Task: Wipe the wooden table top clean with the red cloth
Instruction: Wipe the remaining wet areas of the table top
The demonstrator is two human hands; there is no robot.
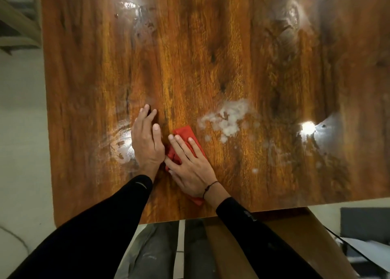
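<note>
Pressing the red cloth (191, 138) flat under our right hand (188, 166), we brace our open left hand (147, 139) on the bench (211, 46), white residue (226, 118) just beside.

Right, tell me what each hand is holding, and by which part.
Neither grips anything. The right hand presses flat on the middle of the red cloth, fingers straight. The left hand rests open on the table.

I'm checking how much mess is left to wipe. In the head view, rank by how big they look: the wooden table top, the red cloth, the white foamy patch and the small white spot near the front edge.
1. wooden table top
2. white foamy patch
3. red cloth, partly hidden under the right hand, so its place against the patch is unsure
4. small white spot
</note>
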